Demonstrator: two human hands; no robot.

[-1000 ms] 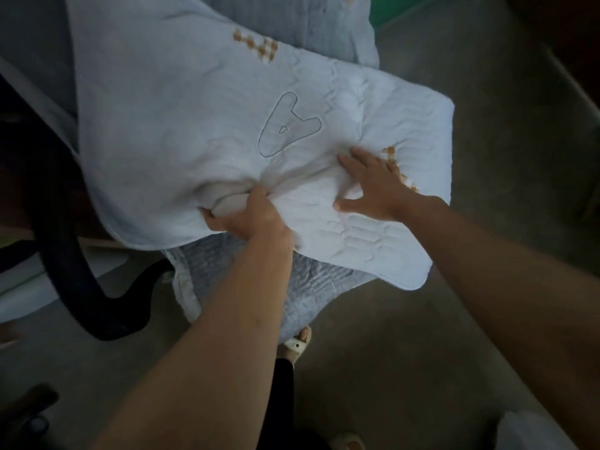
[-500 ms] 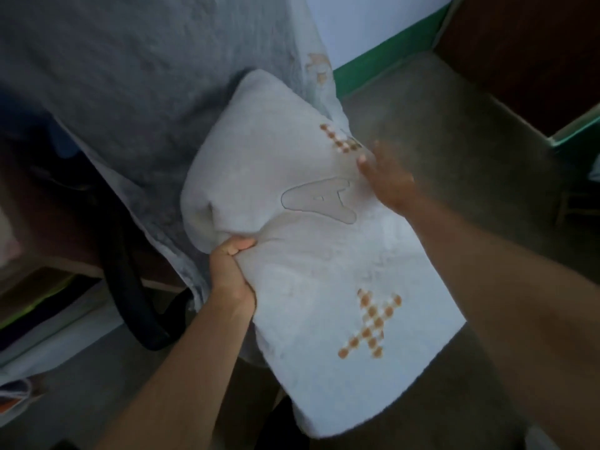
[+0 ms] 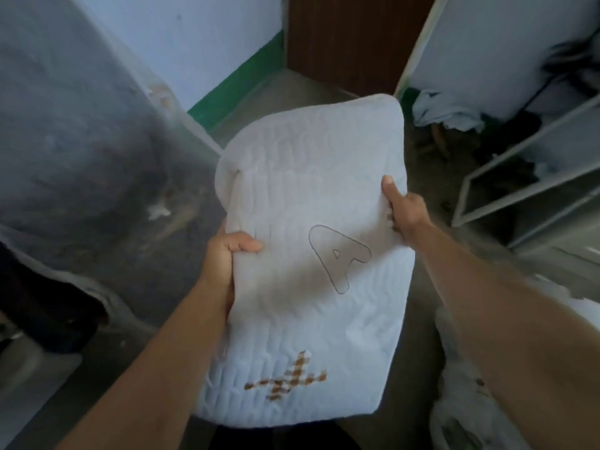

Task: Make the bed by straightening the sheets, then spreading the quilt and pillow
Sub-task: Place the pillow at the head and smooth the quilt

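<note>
A folded white quilt (image 3: pixel 302 319) with a stitched letter A and a brown checked cross is held up in front of me, off the bed. My left hand (image 3: pixel 224 258) grips its left edge, thumb on top. My right hand (image 3: pixel 404 209) grips the right edge, thumb lying along the top face. The bed (image 3: pixel 84 164), covered in a grey sheet, lies to the left; its surface is blurred.
A brown door (image 3: pixel 350 37) stands ahead, with a blue wall and green skirting (image 3: pixel 237 82) beside it. A white metal rack (image 3: pixel 526 177) with dark items sits at the right. White cloth (image 3: pixel 464 384) lies on the floor at the lower right.
The quilt has been lifted off the bed and swung right in front of me. My right hand moved from pressing its top to gripping its right edge; the view turned toward the door.
</note>
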